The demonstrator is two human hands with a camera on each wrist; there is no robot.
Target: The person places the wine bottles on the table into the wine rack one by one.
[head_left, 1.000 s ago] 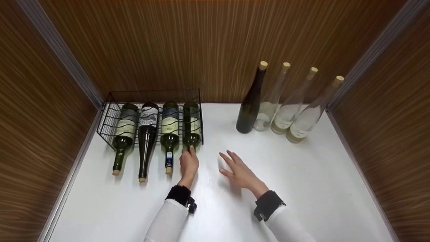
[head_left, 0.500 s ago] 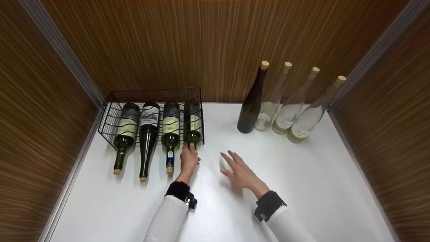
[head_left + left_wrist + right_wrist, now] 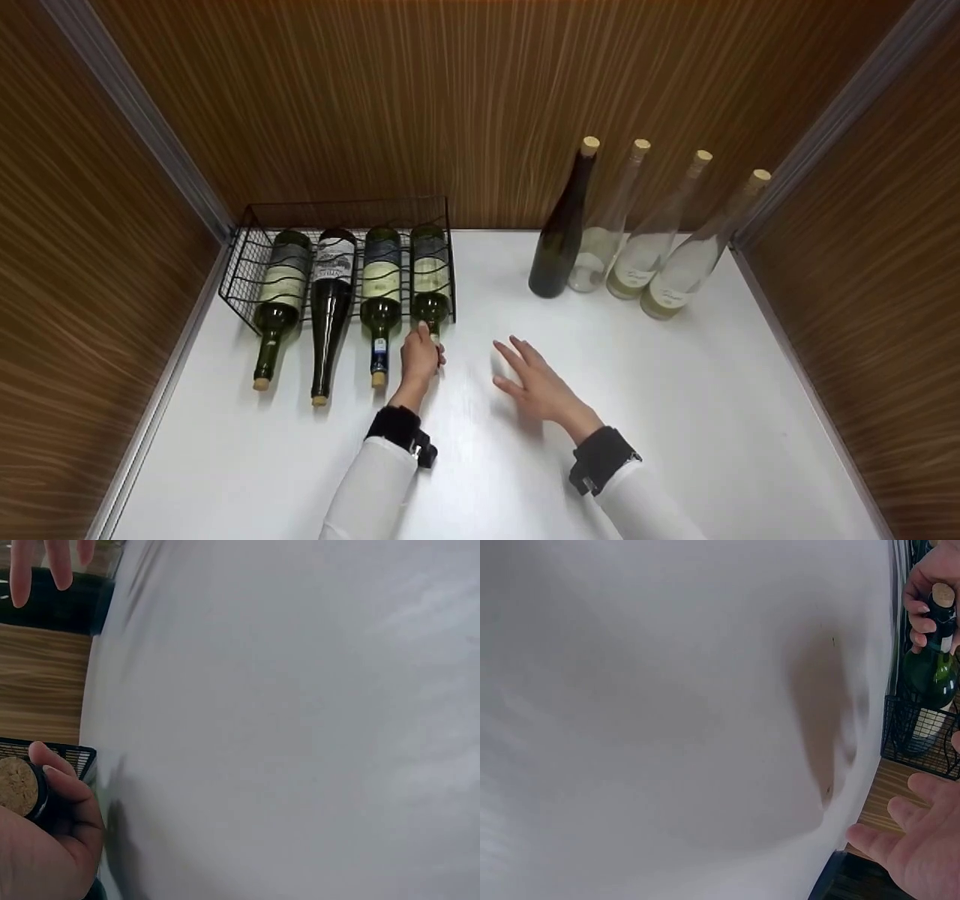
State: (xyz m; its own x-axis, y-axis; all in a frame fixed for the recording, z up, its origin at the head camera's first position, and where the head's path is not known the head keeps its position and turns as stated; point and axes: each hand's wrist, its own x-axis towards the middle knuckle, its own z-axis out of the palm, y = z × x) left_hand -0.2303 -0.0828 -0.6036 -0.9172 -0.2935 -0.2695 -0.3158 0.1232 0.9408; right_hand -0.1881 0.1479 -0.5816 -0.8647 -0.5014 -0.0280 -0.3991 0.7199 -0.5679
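Observation:
My left hand [image 3: 421, 355] grips the neck of a green wine bottle [image 3: 430, 276] that lies in the rightmost place of a black wire rack [image 3: 448, 259]. In the left wrist view the bottle's cork [image 3: 16, 787] shows beside the curled fingers. From the right wrist view, the bottle [image 3: 930, 679] slopes out of the rack with its neck in that hand. The pale label now faces up. My right hand [image 3: 538, 384] hovers over the white table with fingers spread, touching nothing.
Three more corked bottles lie in the rack, including one with a long dark neck [image 3: 322, 345]. At the back right stand a dark bottle [image 3: 556, 247] and three clear bottles, one at the far right [image 3: 679, 281]. Wood-grain walls [image 3: 495, 90] enclose the white table [image 3: 720, 420].
The held bottle has turned about its length in my left hand, bringing its label from the right side to the top. My right hand has barely moved.

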